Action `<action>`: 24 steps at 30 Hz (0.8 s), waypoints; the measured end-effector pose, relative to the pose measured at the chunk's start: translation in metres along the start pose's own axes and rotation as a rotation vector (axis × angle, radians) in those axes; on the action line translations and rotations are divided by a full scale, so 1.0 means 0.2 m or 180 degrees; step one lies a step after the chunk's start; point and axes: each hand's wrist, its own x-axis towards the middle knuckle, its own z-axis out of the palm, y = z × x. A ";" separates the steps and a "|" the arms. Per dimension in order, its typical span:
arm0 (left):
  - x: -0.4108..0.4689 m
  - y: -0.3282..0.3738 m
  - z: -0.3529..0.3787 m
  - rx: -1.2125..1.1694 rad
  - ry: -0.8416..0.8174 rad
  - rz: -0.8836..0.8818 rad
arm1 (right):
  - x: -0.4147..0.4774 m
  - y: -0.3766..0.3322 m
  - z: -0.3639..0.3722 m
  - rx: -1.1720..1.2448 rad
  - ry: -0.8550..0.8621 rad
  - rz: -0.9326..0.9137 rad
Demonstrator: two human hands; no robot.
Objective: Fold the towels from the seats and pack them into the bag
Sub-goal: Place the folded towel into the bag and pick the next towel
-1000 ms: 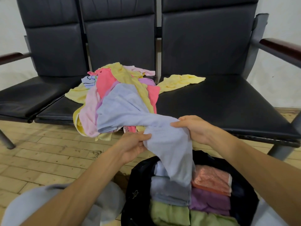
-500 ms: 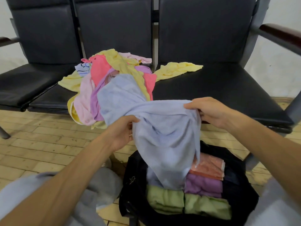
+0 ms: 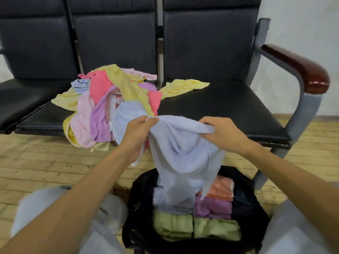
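Observation:
A pale blue towel (image 3: 183, 154) hangs between my hands above the open black bag (image 3: 139, 191). My left hand (image 3: 136, 136) pinches its upper left edge and my right hand (image 3: 222, 132) grips the upper right edge; part of the towel still trails back onto the pile. A heap of unfolded towels (image 3: 102, 107) in yellow, pink, coral and purple lies on the middle seat (image 3: 44, 116). One yellow towel (image 3: 183, 86) spreads onto the right seat (image 3: 229, 110). Inside the bag lie folded green (image 3: 194, 227), purple (image 3: 212, 208), peach (image 3: 222, 188) and pale blue towels.
The row of black padded seats has a grey metal frame and a dark red wooden armrest (image 3: 300, 70) at the right. The bag stands on a wooden plank floor (image 3: 36, 162) between my knees, which wear grey trousers (image 3: 110, 215). A white wall is behind.
The blue towel has been lifted and drawn further off the pile; my hands moved up and apart, spreading its top edge. The view shifted slightly right.

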 end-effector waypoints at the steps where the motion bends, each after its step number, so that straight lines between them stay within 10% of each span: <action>1: -0.02 0.02 0.02 -0.0087 0.0004 0.0023 | -0.02 -0.01 -0.02 -0.0083 0.0140 0.0014; 8: -0.13 -0.03 0.08 -0.0069 0.0348 -0.0387 | -0.15 0.00 -0.06 -0.0149 -0.0651 0.0754; 16: -0.10 0.03 0.01 -0.0736 0.0298 0.0004 | -0.21 0.07 -0.14 0.3014 -0.0321 0.1903; 24: -0.11 0.05 0.05 -0.0369 0.0348 0.0222 | -0.28 0.15 -0.13 0.1055 0.0304 0.1766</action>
